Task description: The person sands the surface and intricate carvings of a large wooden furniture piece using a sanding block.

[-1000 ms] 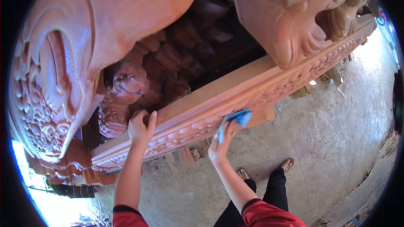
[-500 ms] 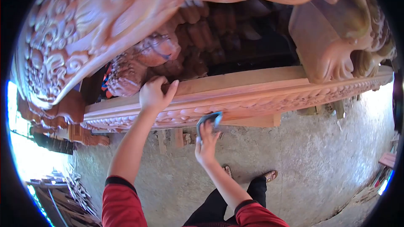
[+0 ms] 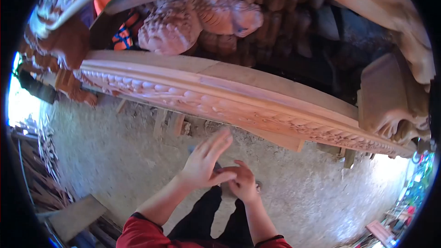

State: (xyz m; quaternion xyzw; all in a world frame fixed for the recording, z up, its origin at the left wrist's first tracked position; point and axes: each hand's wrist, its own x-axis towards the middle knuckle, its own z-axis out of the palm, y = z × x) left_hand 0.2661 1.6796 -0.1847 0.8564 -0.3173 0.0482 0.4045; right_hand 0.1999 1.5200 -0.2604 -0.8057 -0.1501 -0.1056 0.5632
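Note:
A long carved wooden rail (image 3: 202, 98) crosses the view, with beads and leaf shapes along its face. My left hand (image 3: 205, 161) is below the rail, off the wood, with its fingers stretched out together and thumb apart. Close beside it is my right hand (image 3: 242, 183), its fingers bent towards the left palm. A small dark blue-grey sheet, apparently sandpaper (image 3: 217, 167), shows between the hands and is mostly hidden behind the left one. The right fingertips on it are partly covered.
Carved wooden figures (image 3: 170, 27) stand behind the rail. A curved carved leg (image 3: 390, 96) rises at the right. Scrap wood (image 3: 41, 170) lies at the left on the concrete floor (image 3: 312, 188). A plank piece (image 3: 280, 140) sticks out beneath the rail.
My left hand has let go of the rail's top edge and come down beside my right. My right hand has drawn back from the carved face with the sheet. The view has shifted left.

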